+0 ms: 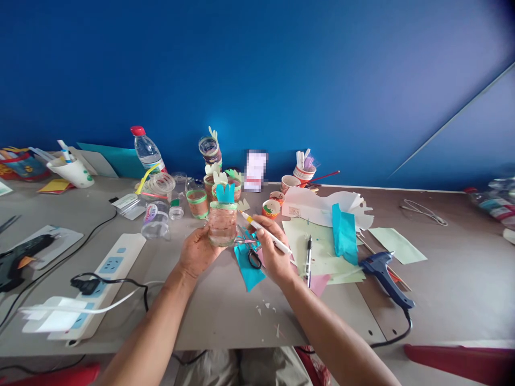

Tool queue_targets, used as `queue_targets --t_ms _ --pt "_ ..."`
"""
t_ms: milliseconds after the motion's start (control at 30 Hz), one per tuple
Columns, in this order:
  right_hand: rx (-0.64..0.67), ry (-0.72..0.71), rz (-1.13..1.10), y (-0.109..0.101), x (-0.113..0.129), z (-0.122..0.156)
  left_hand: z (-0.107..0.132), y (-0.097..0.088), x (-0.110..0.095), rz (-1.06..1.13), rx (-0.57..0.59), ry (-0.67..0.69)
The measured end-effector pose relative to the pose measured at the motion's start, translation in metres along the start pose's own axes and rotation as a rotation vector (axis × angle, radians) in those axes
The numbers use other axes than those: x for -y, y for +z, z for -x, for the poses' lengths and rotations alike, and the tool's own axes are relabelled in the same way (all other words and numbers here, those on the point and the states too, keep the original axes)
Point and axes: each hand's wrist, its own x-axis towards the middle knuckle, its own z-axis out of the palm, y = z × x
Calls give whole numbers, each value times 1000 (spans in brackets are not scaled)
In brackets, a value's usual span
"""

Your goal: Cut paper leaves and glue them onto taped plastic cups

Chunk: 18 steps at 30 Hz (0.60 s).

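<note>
My left hand [197,251] is wrapped round a clear plastic cup [222,224] topped with a green band and a blue paper crown [225,193], holding it just above the table. My right hand [272,252] grips a white marker pen [267,233] with a yellow band, its tip pointing toward the cup. Under my right hand lie scissors [251,252] on a strip of blue paper [247,268].
Similar decorated cups [198,202] stand behind, with a water bottle [148,153]. A blue glue gun [384,271], black pen [308,257] and coloured paper sheets [317,241] lie to the right. A white power strip [108,271] and black glue gun [20,257] lie left.
</note>
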Motion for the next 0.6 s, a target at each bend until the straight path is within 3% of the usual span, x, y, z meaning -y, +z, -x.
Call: queue_targets --t_ms 167,367,600 --pt "27 -122 74 3 0 4 -1 3 0 -6 -44 52" --pt "44 -379 446 3 -1 8 1 11 4 -140 -39 69" --pt "87 -422 476 2 2 7 0 10 5 -164 -8 79"
